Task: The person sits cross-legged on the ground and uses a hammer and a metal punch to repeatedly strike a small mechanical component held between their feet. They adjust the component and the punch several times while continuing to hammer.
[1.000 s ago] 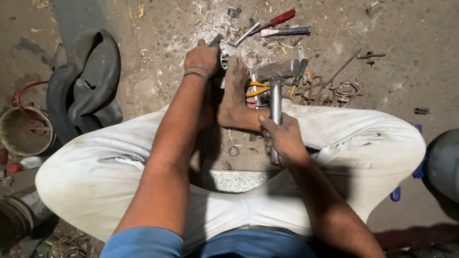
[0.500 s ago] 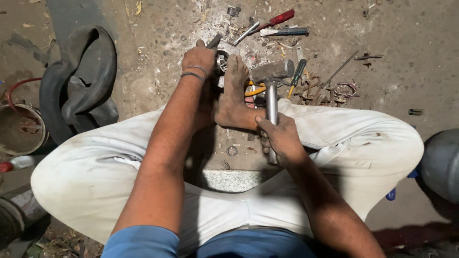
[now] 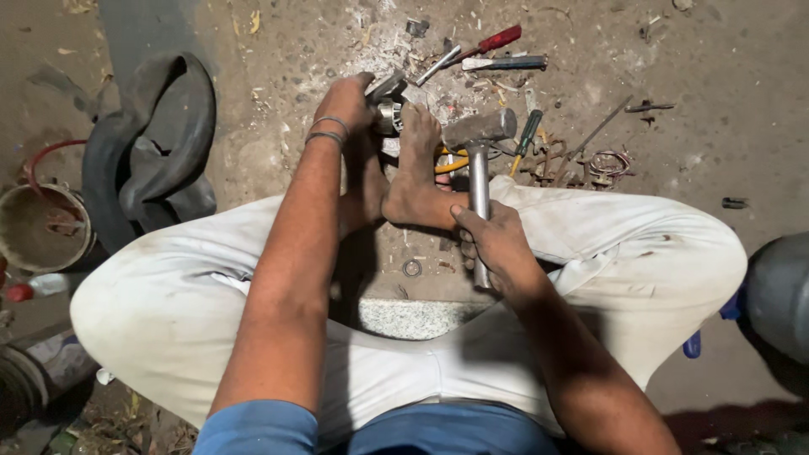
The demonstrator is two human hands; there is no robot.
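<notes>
The right hand (image 3: pixel 493 244) is wrapping its fingers tight around a hammer (image 3: pixel 479 160), its head sitting past the fingertips, just beside a bare foot (image 3: pixel 417 173). The left hand (image 3: pixel 345 105) is pinching a small metal part (image 3: pixel 389 105) on the floor (image 3: pixel 716 59). Screwdrivers (image 3: pixel 497 50) are lying beyond, with open dirt around.

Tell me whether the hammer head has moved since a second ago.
Yes. The hammer head now sits nearer the green screwdriver, slightly right and up relative to the foot. The right hand grips its handle.
</notes>
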